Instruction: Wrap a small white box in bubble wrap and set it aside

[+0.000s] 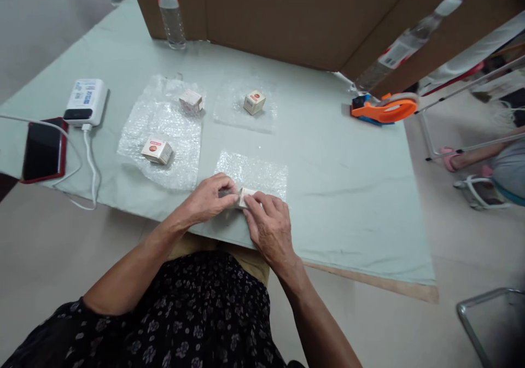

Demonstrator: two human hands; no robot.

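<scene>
At the near edge of the table, a small white box [246, 194] lies on a sheet of bubble wrap [256, 165]. My right hand [271, 223] is closed over the box and hides most of it. To the left of the box, my left hand [211, 198] is pinched at the near left edge of the bubble wrap, its thumb tip by the box's end. Another small box [254, 101] sits on its own bubble wrap sheet [229, 117] farther back. Two more boxes, one near [157, 151] and one far [191, 101], rest on a larger bubble wrap piece [180, 165].
An orange tape dispenser [385, 109] stands at the back right beside a leaning bottle [400, 51]. Another bottle [170, 18] stands by a large cardboard box [279, 18]. At left lie a white power bank [87, 101], its cable and a phone [44, 150]. A person's leg [476, 157] shows at right.
</scene>
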